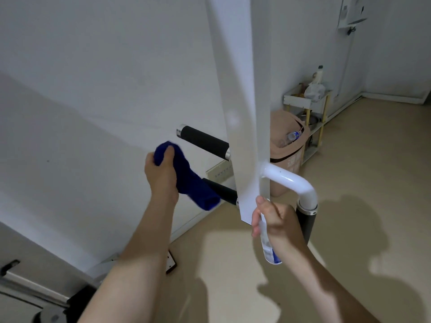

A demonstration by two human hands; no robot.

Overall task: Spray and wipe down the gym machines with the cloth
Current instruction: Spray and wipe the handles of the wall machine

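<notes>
A white gym machine post [242,127] hangs down the middle of the view. Two black foam handles stick out to its left: an upper one [203,141] and a lower one [224,191]. My left hand [161,176] grips a dark blue cloth [191,180] wrapped over the outer end of the lower handle. A curved white bar [293,183] bends off to the right into a black grip [307,223]. My right hand [272,220] holds a clear spray bottle [268,248] with a blue label, right under the post's lower end.
A white wall [93,89] stands close on the left with a socket strip [220,172] low down. A tan bin [289,145] with plastic bottles and a small shelf rack [307,106] stand behind the post. Beige floor [361,159] spreads right. Dark machine parts [28,290] sit bottom left.
</notes>
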